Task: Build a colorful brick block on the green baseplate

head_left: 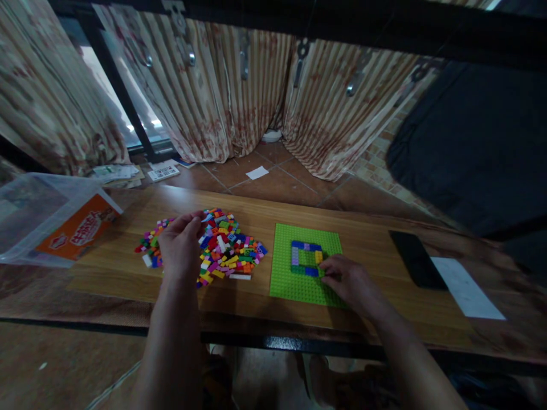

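Note:
A heap of small coloured bricks [226, 245] lies on the wooden table [376, 239]. My left hand [182, 245] hovers over the heap's left side, fingers curled and pinched together near its far edge; what they hold is too small to make out. A green baseplate [286, 279] lies to the right, carrying a square ring of blue, purple, yellow and green bricks [305, 257]. My right hand [348, 280] rests on the plate's right side, fingers bent, fingertips touching the ring's lower right corner.
A clear plastic box with an orange label [55, 219] lies tipped at the table's left end. A black phone [416, 259] and a white sheet [468, 287] lie at the right. Curtains, papers and tiled floor are beyond the table.

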`<state>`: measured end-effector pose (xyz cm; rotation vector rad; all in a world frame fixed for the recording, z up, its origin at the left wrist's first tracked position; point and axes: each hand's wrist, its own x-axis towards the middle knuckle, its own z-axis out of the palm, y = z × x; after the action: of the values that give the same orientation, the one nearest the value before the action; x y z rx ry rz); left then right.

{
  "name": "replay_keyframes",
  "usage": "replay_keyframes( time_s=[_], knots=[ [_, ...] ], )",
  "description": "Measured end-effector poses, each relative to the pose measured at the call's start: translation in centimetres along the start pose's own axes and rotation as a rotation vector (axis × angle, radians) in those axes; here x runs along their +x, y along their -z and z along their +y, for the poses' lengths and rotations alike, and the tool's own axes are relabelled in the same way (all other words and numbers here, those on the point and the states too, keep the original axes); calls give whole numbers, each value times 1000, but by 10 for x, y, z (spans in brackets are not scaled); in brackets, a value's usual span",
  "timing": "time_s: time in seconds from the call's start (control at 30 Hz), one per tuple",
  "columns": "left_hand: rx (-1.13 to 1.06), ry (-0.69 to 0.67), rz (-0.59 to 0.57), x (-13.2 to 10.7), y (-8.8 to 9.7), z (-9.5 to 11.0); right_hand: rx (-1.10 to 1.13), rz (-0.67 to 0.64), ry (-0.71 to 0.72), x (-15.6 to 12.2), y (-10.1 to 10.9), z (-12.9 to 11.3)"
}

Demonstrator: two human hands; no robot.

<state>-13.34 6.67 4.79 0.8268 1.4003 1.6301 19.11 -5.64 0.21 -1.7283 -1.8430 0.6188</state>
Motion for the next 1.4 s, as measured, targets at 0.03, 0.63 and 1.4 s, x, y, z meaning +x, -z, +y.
replay_keyframes(
  time_s=[0.03, 0.63, 1.4],
  knots=[
    [1, 3, 1, 0, 0, 0, -1, -3, -5, 0, 0, -1],
    [744, -680, -946, -131, -66, -38, 54, 24, -78, 2, -1, -7],
    [1269, -824, -961, -187, -74, -64, 218, 62, -171, -1, 5, 0]
  ],
)
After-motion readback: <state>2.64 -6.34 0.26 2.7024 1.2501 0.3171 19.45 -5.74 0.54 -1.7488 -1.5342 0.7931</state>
